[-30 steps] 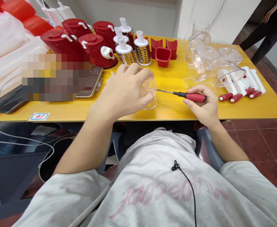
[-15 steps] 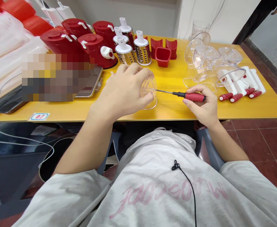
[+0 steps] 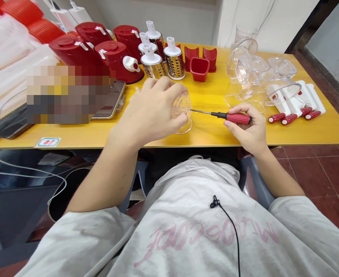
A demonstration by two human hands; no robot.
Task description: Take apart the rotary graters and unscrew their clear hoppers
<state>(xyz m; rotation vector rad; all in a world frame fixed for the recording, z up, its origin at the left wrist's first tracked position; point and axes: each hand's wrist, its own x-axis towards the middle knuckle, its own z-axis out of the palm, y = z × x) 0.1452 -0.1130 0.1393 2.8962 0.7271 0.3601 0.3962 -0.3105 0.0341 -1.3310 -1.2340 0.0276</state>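
My left hand (image 3: 152,109) is wrapped round a clear plastic part (image 3: 183,105) held on its side just above the yellow table (image 3: 210,130). My right hand (image 3: 249,129) grips a red-handled screwdriver (image 3: 234,117) lying almost level. Its thin metal tip points left and meets the open face of the clear part. Most of the clear part is hidden behind my left fingers.
Red housings (image 3: 111,55), metal grater drums (image 3: 173,61) and small red cups (image 3: 200,67) stand at the back. Clear plastic funnels (image 3: 252,73) and white red-tipped handles (image 3: 295,105) lie on the right. A phone (image 3: 111,102) lies on the left, with white cables (image 3: 19,167) hanging below.
My hands and the screwdriver have barely moved. A person in dark clothes at the top right corner has walked out of view.
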